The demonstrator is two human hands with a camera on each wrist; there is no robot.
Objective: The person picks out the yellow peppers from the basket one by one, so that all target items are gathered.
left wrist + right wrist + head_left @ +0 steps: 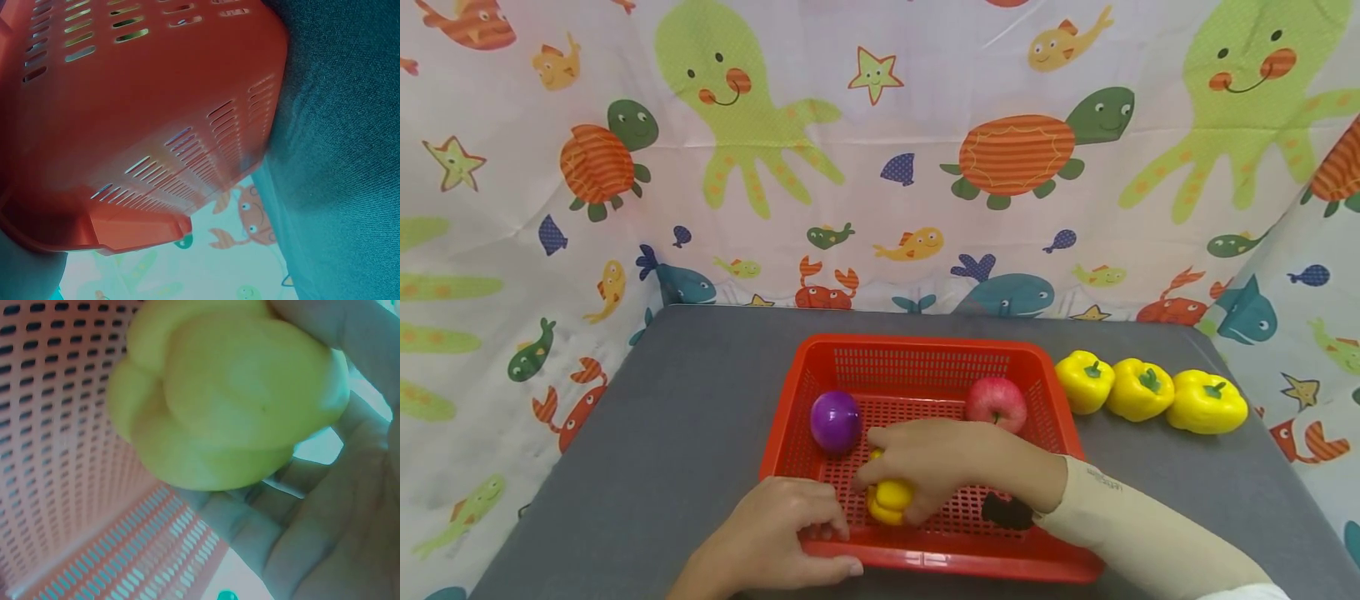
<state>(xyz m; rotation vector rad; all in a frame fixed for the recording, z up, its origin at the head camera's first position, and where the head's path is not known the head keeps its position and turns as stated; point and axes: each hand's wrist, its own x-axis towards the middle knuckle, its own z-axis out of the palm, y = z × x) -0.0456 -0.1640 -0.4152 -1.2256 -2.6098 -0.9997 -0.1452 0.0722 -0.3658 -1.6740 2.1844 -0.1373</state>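
My right hand (pixel 928 462) reaches into a red plastic basket (pixel 925 560) and holds a yellow bell pepper (pixel 891 500), thumb and fingers around it. Close up in the right wrist view, the lobed end of the pepper (pixel 231 394) faces the perforated floor of the basket. At the front left corner, my left hand (pixel 782 533) grips the basket rim, fingers over the edge and thumb outside. The left wrist view shows the slotted outer side of the basket (pixel 144 94). Inside the basket, a glossy purple round object (pixel 836 422) lies at left and a red apple (pixel 996 403) at the back right.
Three yellow bell peppers (pixel 1141 389) stand in a row on the grey table (pixel 700 400), right of the basket. A small black object (pixel 1006 511) shows beneath my right wrist. A curtain (pixel 865 150) with sea animals hangs behind and at both sides.
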